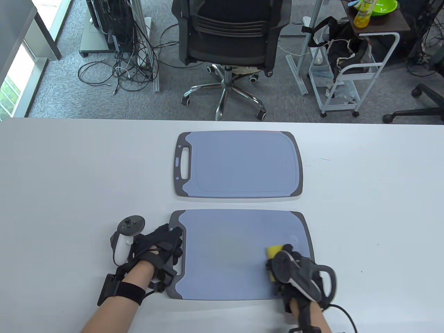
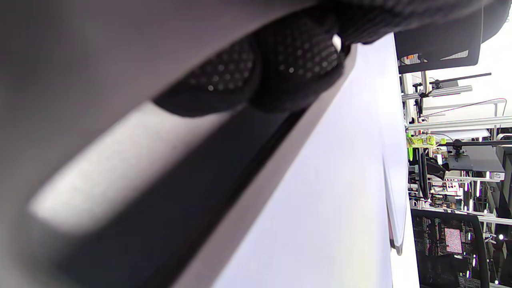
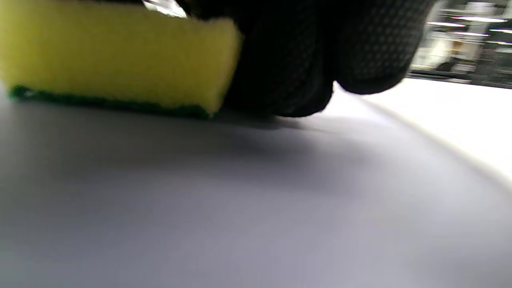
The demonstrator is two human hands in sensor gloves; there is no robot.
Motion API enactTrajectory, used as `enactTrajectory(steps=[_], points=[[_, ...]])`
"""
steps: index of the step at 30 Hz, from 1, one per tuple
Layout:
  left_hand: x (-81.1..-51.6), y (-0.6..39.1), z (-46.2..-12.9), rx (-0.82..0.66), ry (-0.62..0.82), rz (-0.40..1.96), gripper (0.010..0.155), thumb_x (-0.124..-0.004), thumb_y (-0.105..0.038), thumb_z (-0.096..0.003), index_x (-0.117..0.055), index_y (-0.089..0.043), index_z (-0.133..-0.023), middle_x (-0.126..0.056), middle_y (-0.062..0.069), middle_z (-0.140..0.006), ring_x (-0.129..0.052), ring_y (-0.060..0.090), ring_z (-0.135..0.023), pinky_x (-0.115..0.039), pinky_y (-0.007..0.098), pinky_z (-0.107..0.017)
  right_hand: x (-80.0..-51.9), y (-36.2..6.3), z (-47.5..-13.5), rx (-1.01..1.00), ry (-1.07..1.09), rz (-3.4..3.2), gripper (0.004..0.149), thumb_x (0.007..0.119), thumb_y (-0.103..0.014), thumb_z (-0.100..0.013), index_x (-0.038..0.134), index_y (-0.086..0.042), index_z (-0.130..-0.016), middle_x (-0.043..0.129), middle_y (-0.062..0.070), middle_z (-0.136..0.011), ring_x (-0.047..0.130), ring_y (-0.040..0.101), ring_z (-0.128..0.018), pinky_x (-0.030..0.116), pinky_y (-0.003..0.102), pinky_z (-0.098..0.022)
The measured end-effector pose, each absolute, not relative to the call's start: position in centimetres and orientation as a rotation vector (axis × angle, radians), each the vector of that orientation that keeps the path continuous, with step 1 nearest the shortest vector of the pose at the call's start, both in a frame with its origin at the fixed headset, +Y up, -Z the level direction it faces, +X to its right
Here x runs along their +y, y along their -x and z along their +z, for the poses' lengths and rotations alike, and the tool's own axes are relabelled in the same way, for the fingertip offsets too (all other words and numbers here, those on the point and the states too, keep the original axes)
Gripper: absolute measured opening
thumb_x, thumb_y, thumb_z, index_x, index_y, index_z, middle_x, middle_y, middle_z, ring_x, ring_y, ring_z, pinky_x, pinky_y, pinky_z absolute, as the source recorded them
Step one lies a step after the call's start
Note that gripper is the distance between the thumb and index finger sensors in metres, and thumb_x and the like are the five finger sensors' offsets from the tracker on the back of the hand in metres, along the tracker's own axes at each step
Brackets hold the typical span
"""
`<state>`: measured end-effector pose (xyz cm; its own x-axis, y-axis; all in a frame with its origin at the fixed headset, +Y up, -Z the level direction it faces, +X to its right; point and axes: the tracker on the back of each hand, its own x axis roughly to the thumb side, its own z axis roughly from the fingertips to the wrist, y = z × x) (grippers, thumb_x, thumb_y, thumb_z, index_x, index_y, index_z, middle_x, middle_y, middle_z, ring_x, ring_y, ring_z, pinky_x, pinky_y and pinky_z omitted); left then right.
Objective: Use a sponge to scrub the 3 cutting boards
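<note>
Two blue cutting boards with dark grey rims lie on the white table; I see only these two. The far board [image 1: 239, 164] is bare, its handle slot at the left. On the near board [image 1: 229, 253] [image 3: 240, 200] my right hand [image 1: 286, 258] grips a yellow sponge [image 1: 273, 250] [image 3: 116, 56], green side down, near the board's right end. Its fingers [image 3: 312, 60] curl over the sponge's side. My left hand [image 1: 171, 244] lies on the near board's handle end, its fingertips [image 2: 296, 60] pressing on the dark rim [image 2: 224, 168].
The white table [image 1: 69, 180] stretches wide on both sides of the boards. Beyond its far edge stand a black office chair [image 1: 229, 34], a white trolley [image 1: 347, 76] and loose cables on the carpet. A small wet patch [image 1: 294, 238] shows on the near board.
</note>
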<state>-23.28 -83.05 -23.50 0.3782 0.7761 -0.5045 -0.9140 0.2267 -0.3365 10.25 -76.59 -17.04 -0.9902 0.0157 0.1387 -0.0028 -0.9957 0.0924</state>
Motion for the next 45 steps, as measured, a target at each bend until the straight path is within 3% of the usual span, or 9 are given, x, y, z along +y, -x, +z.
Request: enactTrajectory(steps=[4, 8, 14, 18, 22, 32, 35, 38, 45], points=[[-83.1, 23.3, -23.5, 0.247, 0.652, 1.188, 0.054, -0.073, -0.055, -0.0588, -0.071, -0.016, -0.096, -0.092, -0.009, -0.072, -0.107, 0.000, -0.042, -0.101, 0.025, -0.032, -75.9, 2.2, -16.2, 0.131, -0.749, 3.065, 0.074, 0.069, -0.060, -0.048, 0.067, -0.007, -0.100, 0.088, 0.008, -0.068, 0.093, 0.020, -0.049, 0.081, 0.043, -0.045], [-83.1, 23.3, -23.5, 0.245, 0.660, 1.196, 0.055, -0.073, -0.055, -0.0588, -0.070, -0.016, -0.097, -0.092, -0.008, -0.073, -0.107, 0.001, -0.042, -0.101, 0.026, -0.033, -75.8, 5.9, -15.4, 0.084, -0.889, 3.058, 0.074, 0.068, -0.061, -0.047, 0.068, -0.008, -0.099, 0.088, 0.006, -0.067, 0.093, 0.019, -0.049, 0.082, 0.043, -0.045], [-83.0, 23.2, -23.5, 0.246, 0.658, 1.195, 0.054, -0.073, -0.055, -0.0588, -0.070, -0.016, -0.097, -0.092, -0.008, -0.073, -0.107, 0.000, -0.042, -0.101, 0.026, -0.033, -76.7, -6.3, -15.7, 0.084, -0.445, 3.174, 0.072, 0.068, -0.060, -0.047, 0.067, -0.013, -0.101, 0.087, 0.004, -0.070, 0.093, 0.019, -0.050, 0.081, 0.043, -0.045], [-83.0, 23.2, -23.5, 0.247, 0.654, 1.188, 0.054, -0.073, -0.055, -0.0591, -0.071, -0.016, -0.096, -0.092, -0.009, -0.072, -0.107, 0.000, -0.042, -0.101, 0.025, -0.032, -77.5, -20.0, -14.9, 0.211, 0.252, 3.116, 0.072, 0.071, -0.057, -0.047, 0.068, -0.008, -0.101, 0.088, 0.008, -0.069, 0.093, 0.022, -0.050, 0.080, 0.046, -0.045], [-83.0, 23.3, -23.5, 0.248, 0.649, 1.181, 0.054, -0.073, -0.056, -0.0590, -0.071, -0.016, -0.096, -0.092, -0.009, -0.072, -0.107, 0.000, -0.041, -0.101, 0.025, -0.032, -77.9, -24.5, -14.2, 0.250, 0.441, 2.980, 0.072, 0.071, -0.055, -0.049, 0.066, -0.004, -0.101, 0.087, 0.011, -0.070, 0.093, 0.023, -0.050, 0.079, 0.046, -0.044], [-83.1, 23.3, -23.5, 0.249, 0.654, 1.189, 0.054, -0.073, -0.055, -0.0591, -0.071, -0.016, -0.096, -0.092, -0.009, -0.072, -0.107, 0.000, -0.042, -0.101, 0.025, -0.032, -76.1, 0.7, -14.7, 0.138, -0.783, 3.061, 0.074, 0.069, -0.060, -0.047, 0.067, -0.007, -0.100, 0.087, 0.008, -0.068, 0.093, 0.020, -0.049, 0.081, 0.044, -0.045], [-83.1, 23.3, -23.5, 0.258, 0.645, 1.190, 0.054, -0.072, -0.055, -0.0590, -0.071, -0.016, -0.096, -0.092, -0.009, -0.072, -0.107, 0.000, -0.041, -0.101, 0.025, -0.032, -75.9, 4.5, -14.0, 0.057, -0.937, 3.094, 0.074, 0.068, -0.061, -0.047, 0.067, -0.008, -0.099, 0.088, 0.005, -0.068, 0.094, 0.018, -0.049, 0.082, 0.042, -0.045], [-83.1, 23.3, -23.4, 0.265, 0.638, 1.187, 0.054, -0.072, -0.055, -0.0592, -0.071, -0.016, -0.096, -0.093, -0.010, -0.071, -0.107, -0.001, -0.040, -0.101, 0.025, -0.031, -75.9, 2.2, -14.9, 0.122, -0.814, 3.085, 0.073, 0.069, -0.061, -0.047, 0.066, -0.012, -0.101, 0.088, 0.004, -0.069, 0.094, 0.018, -0.049, 0.082, 0.042, -0.045], [-83.2, 23.2, -23.3, 0.276, 0.626, 1.195, 0.054, -0.071, -0.055, -0.0605, -0.070, -0.016, -0.097, -0.092, -0.010, -0.072, -0.106, -0.002, -0.041, -0.100, 0.024, -0.032, -77.1, -16.2, -15.1, 0.202, -0.017, 3.173, 0.073, 0.071, -0.058, -0.047, 0.067, -0.009, -0.100, 0.088, 0.007, -0.068, 0.094, 0.021, -0.048, 0.081, 0.045, -0.044]])
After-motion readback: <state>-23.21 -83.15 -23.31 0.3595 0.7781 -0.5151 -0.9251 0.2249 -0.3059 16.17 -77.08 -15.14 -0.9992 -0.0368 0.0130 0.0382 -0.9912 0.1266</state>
